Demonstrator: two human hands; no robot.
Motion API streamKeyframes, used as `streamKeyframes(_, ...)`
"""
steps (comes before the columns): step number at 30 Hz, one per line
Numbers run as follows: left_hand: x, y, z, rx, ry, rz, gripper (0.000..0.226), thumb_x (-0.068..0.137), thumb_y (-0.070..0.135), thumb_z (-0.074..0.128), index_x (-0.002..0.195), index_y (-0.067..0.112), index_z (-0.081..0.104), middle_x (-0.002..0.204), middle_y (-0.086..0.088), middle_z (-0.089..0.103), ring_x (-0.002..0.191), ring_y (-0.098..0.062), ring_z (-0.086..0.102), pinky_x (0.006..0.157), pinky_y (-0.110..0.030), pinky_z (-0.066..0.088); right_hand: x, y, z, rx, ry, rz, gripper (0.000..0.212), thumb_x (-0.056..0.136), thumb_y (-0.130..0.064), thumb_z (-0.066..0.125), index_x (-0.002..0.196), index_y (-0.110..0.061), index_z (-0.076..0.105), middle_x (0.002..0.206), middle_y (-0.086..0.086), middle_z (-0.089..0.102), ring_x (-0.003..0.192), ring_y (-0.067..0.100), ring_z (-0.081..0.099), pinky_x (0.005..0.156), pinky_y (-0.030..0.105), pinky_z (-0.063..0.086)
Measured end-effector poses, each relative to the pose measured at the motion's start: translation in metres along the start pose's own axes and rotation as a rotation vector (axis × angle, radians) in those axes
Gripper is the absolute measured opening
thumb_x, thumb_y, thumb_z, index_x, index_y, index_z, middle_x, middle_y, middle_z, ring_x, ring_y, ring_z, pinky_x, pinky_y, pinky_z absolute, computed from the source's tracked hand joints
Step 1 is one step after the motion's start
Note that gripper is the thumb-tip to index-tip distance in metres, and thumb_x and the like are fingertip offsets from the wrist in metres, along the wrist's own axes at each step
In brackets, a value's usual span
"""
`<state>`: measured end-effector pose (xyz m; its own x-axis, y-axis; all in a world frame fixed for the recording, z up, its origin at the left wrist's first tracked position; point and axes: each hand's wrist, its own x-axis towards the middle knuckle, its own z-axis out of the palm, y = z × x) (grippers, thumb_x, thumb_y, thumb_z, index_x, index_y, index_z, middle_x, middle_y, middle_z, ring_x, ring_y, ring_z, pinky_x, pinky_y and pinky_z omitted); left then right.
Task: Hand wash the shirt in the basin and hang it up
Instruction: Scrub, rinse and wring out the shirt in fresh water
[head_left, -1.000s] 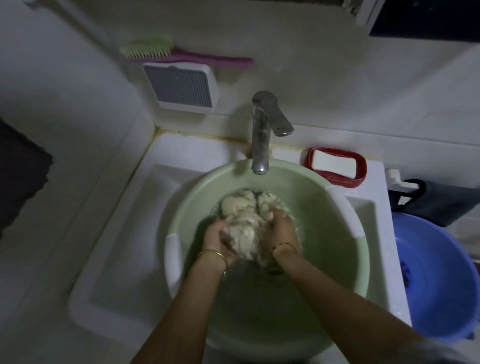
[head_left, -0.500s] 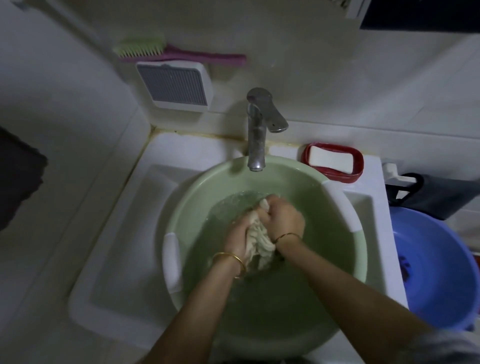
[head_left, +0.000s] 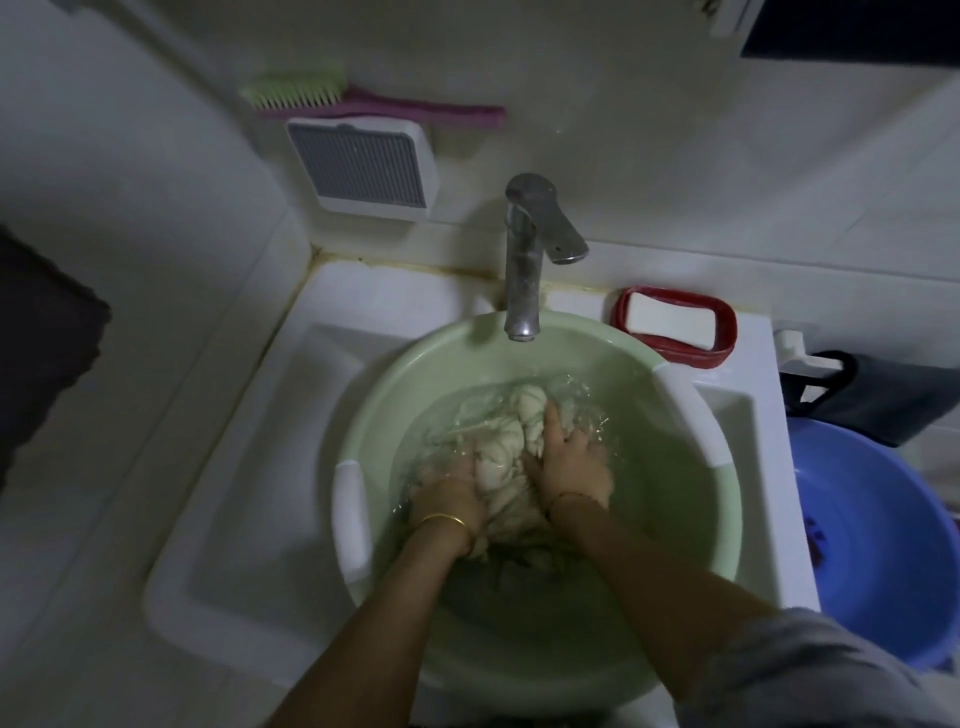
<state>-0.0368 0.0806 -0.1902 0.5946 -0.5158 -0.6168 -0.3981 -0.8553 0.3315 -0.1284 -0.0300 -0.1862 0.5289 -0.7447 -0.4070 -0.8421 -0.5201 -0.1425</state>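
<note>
A pale green basin (head_left: 691, 499) with white handles stands in the white sink and holds water. A cream shirt (head_left: 506, 447), bunched and wet, lies in the water at the basin's middle. My left hand (head_left: 449, 493) grips the shirt's left side, its fingers partly under water. My right hand (head_left: 569, 460) presses on the shirt's right side with its fingers spread forward over the cloth. The lower part of the shirt is hidden between my wrists.
A metal tap (head_left: 524, 260) hangs over the basin's far rim. A red soap dish (head_left: 675, 325) with white soap sits at the back right. A blue tub (head_left: 878, 540) stands to the right. A green and pink brush (head_left: 363, 101) hangs on the wall above a white vent (head_left: 363, 166).
Half a second ago both hands squeezed the shirt tightly together above the water. Now the shirt is pushed down and spread in the water, with my hands further apart on it.
</note>
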Motion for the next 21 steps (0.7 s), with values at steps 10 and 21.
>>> streamKeyframes(10, -0.013, 0.023, -0.057, -1.714, -0.235, -0.099, 0.072, 0.094, 0.056, 0.025, 0.092, 0.004, 0.074, 0.095, -0.017, 0.071, 0.087, -0.030, 0.068, 0.080, -0.034, 0.054, -0.068, -0.039, -0.068, 0.525, 0.154, -0.283, 0.046, 0.081, -0.063, 0.052, 0.097, -0.022, 0.065, 0.099, 0.002, 0.059, 0.088, 0.021, 0.056, 0.064, 0.026, 0.033)
streamKeyframes(21, -0.051, 0.048, -0.059, -0.460, 0.161, 0.100, 0.020, 0.089, 0.026, 0.057, 0.097, 0.010, 0.064, 0.085, -0.003, 0.062, 0.070, -0.014, 0.054, 0.050, -0.009, 0.035, -0.012, -0.011, -0.052, 0.231, 0.010, -0.024, 0.041, 0.095, -0.045, 0.045, 0.122, -0.015, 0.049, 0.128, 0.011, 0.048, 0.108, 0.032, 0.055, 0.083, 0.037, 0.045)
